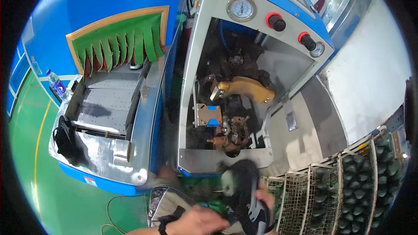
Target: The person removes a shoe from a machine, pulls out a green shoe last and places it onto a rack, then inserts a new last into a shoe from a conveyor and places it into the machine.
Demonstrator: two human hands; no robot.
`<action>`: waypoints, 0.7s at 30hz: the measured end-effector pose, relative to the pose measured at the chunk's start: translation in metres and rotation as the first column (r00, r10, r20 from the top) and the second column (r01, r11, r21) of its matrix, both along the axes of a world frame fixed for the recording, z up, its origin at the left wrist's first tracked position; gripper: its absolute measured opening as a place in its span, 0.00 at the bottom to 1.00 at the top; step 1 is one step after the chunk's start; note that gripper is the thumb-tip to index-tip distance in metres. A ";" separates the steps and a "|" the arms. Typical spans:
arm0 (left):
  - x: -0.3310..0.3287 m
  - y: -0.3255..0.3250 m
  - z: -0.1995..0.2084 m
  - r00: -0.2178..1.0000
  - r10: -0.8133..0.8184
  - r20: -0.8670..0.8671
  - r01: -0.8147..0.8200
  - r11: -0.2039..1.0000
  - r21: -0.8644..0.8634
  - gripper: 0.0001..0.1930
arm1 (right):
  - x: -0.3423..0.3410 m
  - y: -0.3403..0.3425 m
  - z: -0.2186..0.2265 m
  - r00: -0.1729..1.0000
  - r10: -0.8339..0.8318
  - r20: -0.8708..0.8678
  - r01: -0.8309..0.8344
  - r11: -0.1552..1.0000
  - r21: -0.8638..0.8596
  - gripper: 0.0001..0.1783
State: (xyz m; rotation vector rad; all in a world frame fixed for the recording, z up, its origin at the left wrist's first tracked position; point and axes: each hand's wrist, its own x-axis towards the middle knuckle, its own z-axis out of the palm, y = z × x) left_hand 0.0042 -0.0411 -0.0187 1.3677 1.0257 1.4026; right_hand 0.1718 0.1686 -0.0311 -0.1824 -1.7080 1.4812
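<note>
Low in the view, a black shoe [244,198] with grey and white parts is held in front of the machine. My right hand [264,196] wraps round its right side. The shoe is slightly blurred and stands roughly on end. To its left, my left hand [201,221] reaches toward it with fingers stretched out; a black band circles that wrist. I cannot make out anything in the left hand, and its fingertips end close beside the shoe. Behind the shoe stands the machine's open bay, with a gold curved part [248,89] and a dark metal clamp mechanism [233,135].
A metal conveyor [104,104] with a green strip curtain [117,43] lies at left; another black shoe [67,141] rests on its near corner beside a bottle [56,85]. Wire racks [337,191] of dark green rounded pieces stand at lower right. Black knobs [276,21] protrude from the machine.
</note>
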 end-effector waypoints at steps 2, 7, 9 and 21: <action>0.018 0.001 0.017 0.995 -0.041 0.095 0.028 0.990 0.137 0.08 | 0.002 -0.008 0.056 0.995 -0.052 0.081 0.071 0.964 -0.257 0.46; -0.019 0.033 0.017 0.948 0.256 0.189 -0.167 0.906 -0.388 0.14 | -0.034 0.002 0.161 0.888 -0.224 0.403 0.231 0.973 0.032 0.50; -0.023 0.049 0.015 0.901 0.251 0.355 -0.066 0.886 -0.458 0.12 | -0.051 0.019 0.180 0.868 -0.226 0.442 0.200 0.974 0.105 0.48; -0.048 0.114 -0.014 0.526 0.346 0.777 0.081 0.889 -0.451 0.09 | -0.141 0.080 0.169 0.271 -0.629 0.729 -0.035 0.750 0.660 0.48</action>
